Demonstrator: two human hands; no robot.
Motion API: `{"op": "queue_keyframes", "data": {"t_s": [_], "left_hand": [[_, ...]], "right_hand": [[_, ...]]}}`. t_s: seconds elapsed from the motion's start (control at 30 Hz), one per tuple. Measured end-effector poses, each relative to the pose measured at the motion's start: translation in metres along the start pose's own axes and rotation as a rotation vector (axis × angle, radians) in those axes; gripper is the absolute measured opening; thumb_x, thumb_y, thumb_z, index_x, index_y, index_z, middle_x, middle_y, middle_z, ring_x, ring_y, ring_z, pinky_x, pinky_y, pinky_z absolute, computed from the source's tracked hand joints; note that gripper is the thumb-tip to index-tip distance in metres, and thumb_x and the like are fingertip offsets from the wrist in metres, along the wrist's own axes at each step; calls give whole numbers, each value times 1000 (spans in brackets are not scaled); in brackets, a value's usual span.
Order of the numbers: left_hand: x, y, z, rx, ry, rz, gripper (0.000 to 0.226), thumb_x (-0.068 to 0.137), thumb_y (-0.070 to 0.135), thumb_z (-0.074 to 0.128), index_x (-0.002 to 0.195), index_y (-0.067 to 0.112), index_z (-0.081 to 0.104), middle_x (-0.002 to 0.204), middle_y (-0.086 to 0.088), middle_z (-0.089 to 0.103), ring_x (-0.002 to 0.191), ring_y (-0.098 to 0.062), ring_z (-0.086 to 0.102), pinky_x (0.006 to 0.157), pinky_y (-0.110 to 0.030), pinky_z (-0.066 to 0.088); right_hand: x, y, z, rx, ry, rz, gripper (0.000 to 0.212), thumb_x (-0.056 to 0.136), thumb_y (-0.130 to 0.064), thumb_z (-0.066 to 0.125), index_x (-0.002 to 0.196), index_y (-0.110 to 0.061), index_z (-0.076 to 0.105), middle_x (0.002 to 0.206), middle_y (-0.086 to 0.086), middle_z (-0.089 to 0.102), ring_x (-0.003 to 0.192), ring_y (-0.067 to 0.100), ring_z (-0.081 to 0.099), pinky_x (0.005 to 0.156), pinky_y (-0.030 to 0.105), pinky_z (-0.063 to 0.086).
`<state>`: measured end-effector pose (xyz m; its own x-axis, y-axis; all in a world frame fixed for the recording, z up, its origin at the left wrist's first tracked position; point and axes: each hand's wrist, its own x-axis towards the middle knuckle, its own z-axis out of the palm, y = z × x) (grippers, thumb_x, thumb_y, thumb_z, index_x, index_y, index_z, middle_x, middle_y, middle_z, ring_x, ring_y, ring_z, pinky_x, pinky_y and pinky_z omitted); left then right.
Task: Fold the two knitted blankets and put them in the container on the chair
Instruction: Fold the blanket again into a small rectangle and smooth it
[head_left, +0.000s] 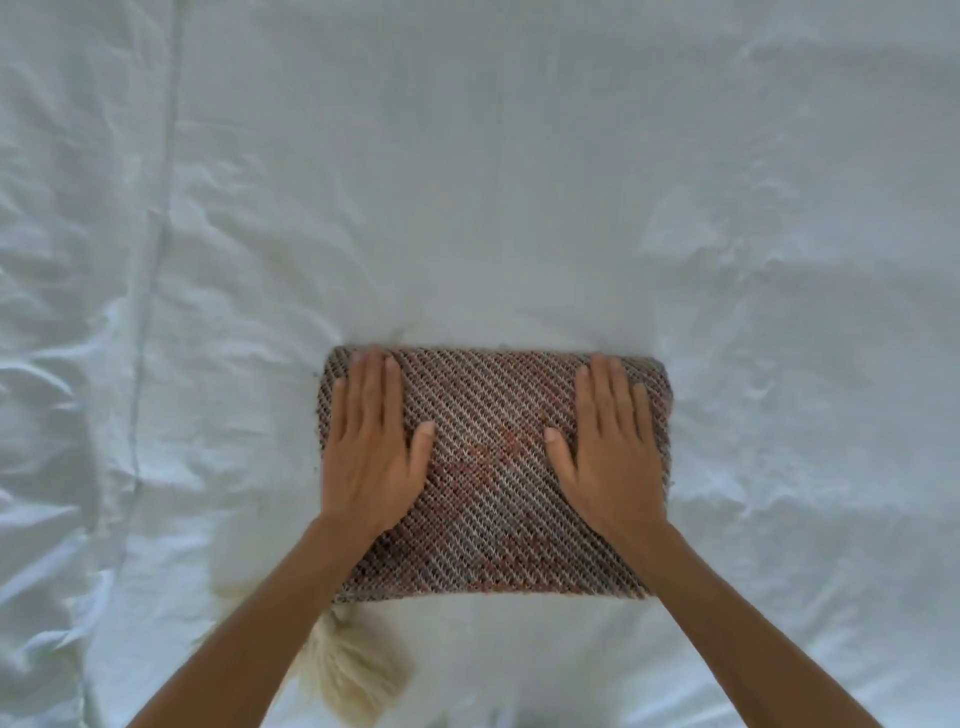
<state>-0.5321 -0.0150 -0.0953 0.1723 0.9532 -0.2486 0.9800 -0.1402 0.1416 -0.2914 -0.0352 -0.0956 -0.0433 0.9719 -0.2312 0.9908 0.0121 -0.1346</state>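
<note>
Folded blanket (493, 499) beneath flat fingers (372, 387)

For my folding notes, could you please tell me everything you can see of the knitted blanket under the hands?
The knitted blanket is folded into a thick rectangle lying flat on the white sheet. Its diagonal ribs mix grey, cream and brown, with reddish patches near the middle. The left hand and right hand press flat on it, fingers straight. A cream tassel lies by its near-left corner.
</note>
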Motion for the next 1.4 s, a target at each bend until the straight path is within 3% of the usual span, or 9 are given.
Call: {"op": "queue_keyframes", "data": {"t_s": [0.3, 0.47, 0.57, 0.67, 0.87, 0.97, 1.07, 1.27, 1.4], "left_hand": [[12, -12, 25, 18, -103, -23, 75, 94, 50, 11, 148, 1, -5, 157, -18, -6, 145, -27, -10, 119, -45, 1], [-19, 18, -4, -70, 47, 29, 70, 96, 41, 21, 148, -2, 3, 157, -20, -3, 146, -30, -3, 119, -45, 4], [-57, 49, 14, -88, -2, 182, 66, 96, 33, 23, 147, -6, 9, 157, -22, 1, 145, -33, 3, 118, -48, 10], [-62, 61, 42, -46, -90, 120, 63, 96, 31, 20, 146, -5, 14, 156, -21, 7, 145, -34, 6, 116, -49, 18], [-61, 54, 31, -34, -61, 136, 64, 96, 33, 20, 147, -4, 10, 157, -20, 2, 146, -32, 2, 118, -48, 13], [-75, 23, 19, -109, 50, -19, 68, 95, 34, 24, 148, -4, 7, 157, -20, 1, 146, -31, 2, 119, -46, 6], [-84, 4, 25, -166, 16, -162, 69, 96, 38, 21, 148, -5, 5, 157, -20, 0, 146, -31, 1, 118, -47, 8], [-71, 2, 39, -222, -49, -194, 72, 95, 45, 16, 149, 0, 0, 158, -16, -4, 146, -26, -3, 119, -42, 6], [-75, 6, 19, -294, 2, -383, 76, 94, 49, 31, 149, 3, 7, 153, -21, 16, 137, -36, 22, 113, -48, 24]], "right_hand": [[13, 20, 27, 45, -54, 68, 75, 95, -54, 20, 149, -5, 3, 158, 13, 1, 145, 23, -6, 118, 40, -2], [-24, -18, -6, 133, 87, -86, 68, 98, -44, 25, 148, -1, 9, 157, 16, 6, 145, 29, 4, 118, 45, 6], [-48, -43, 9, 117, 10, -211, 66, 98, -43, 26, 147, 0, 15, 156, 18, 8, 145, 30, 7, 117, 48, 12], [-46, -45, 39, 5, -117, -183, 65, 98, -42, 22, 147, 1, 15, 155, 18, 9, 144, 30, 7, 114, 49, 21], [-46, -40, 30, 16, -112, -203, 66, 99, -45, 22, 147, -1, 14, 156, 17, 10, 145, 27, 5, 117, 47, 13], [-58, -15, 12, 45, -25, -172, 67, 98, -44, 27, 147, -1, 15, 157, 15, 10, 145, 27, 6, 118, 45, 9], [-67, 17, 12, 9, -32, -138, 66, 97, -42, 27, 147, 0, 16, 156, 16, 11, 145, 28, 8, 118, 45, 9], [-56, 17, 32, -32, -126, -94, 67, 96, -43, 25, 147, 0, 16, 156, 15, 10, 145, 27, 6, 118, 44, 10], [-73, 21, 10, 92, -37, 58, 69, 95, -43, 31, 148, -2, 13, 157, 16, 10, 145, 28, 6, 118, 45, 10]]}}
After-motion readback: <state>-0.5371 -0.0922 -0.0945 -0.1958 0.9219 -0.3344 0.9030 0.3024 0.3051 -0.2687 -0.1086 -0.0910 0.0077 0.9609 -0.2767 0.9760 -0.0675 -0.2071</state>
